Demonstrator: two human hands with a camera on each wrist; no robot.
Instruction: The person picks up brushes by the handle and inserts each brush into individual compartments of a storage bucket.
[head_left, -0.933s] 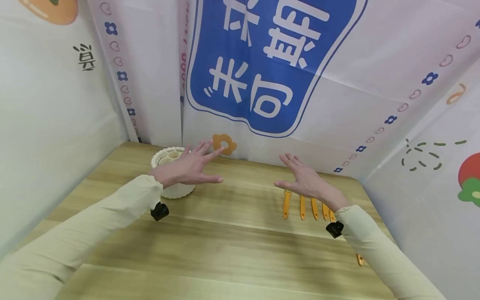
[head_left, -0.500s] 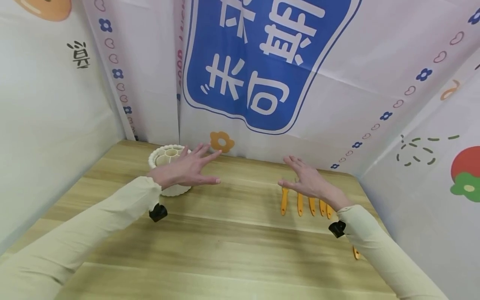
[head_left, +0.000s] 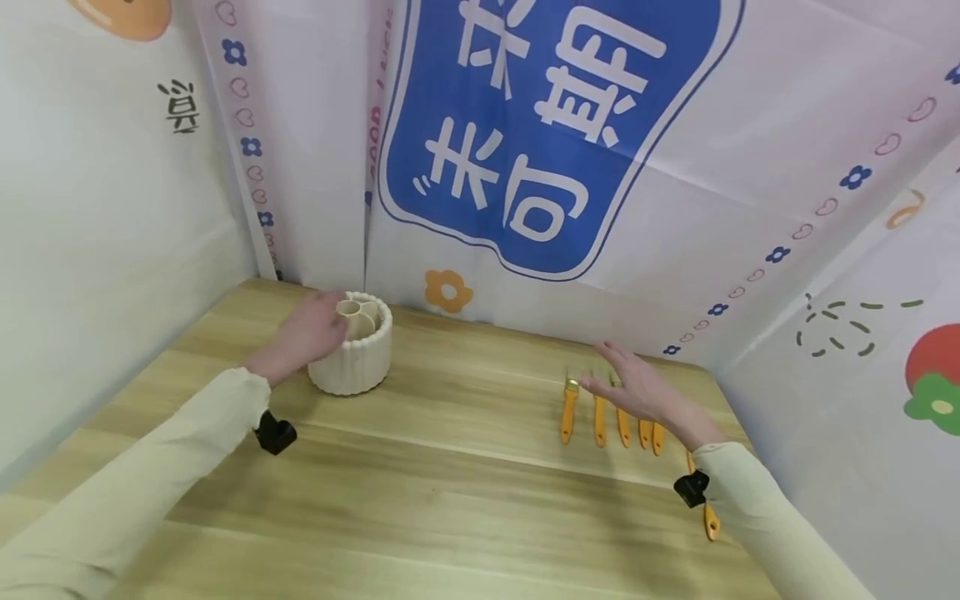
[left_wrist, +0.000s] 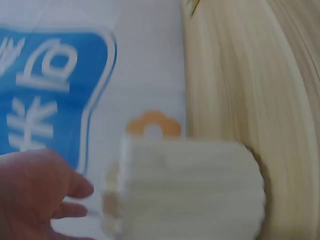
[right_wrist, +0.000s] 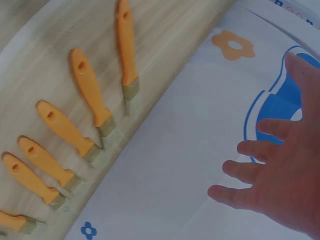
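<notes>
My left hand [head_left: 306, 333] is over the left side of a white round holder [head_left: 358, 367] with a fluted wall and tube-like compartments inside. In the left wrist view, the bent, loose fingers of that hand [left_wrist: 35, 192] are just off the holder's [left_wrist: 195, 190] open top, with nothing in them. My right hand [head_left: 643, 390] hovers with fingers spread above a row of orange-handled brushes [head_left: 569, 415]. The right wrist view shows the brushes [right_wrist: 91, 90] lying side by side with metal ferrules, apart from the outstretched fingers.
The wooden table [head_left: 420, 508] ends at a white printed backdrop [head_left: 705, 217] behind, with similar sheets at both sides. Another orange-handled brush [head_left: 711, 523] lies nearer on the right, partly under the right forearm.
My left hand has drawn back leftward from in front of the holder to its rim, and its spread fingers have bent. The right hand has shifted slightly right and down in view.
</notes>
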